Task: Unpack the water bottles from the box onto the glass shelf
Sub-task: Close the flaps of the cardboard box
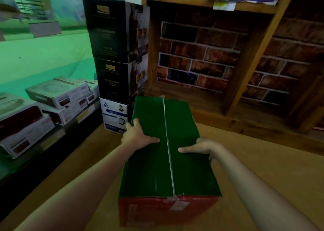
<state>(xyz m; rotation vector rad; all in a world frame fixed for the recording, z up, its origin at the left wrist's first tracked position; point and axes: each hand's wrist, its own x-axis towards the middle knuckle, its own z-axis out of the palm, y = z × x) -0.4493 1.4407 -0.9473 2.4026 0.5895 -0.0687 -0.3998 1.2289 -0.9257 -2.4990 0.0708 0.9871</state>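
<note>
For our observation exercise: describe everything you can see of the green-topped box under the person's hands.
The box is oblong cardboard, glossy dark green on top, red on its near end. A taped seam runs down the middle; the flaps are closed. It sits on a tan surface. The left hand rests flat on top; the right hand holds its right edge, thumb on top.

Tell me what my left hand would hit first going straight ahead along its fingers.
Probably the lower black box of the stack, beyond the far corner of the green box; depth is unclear.
</note>
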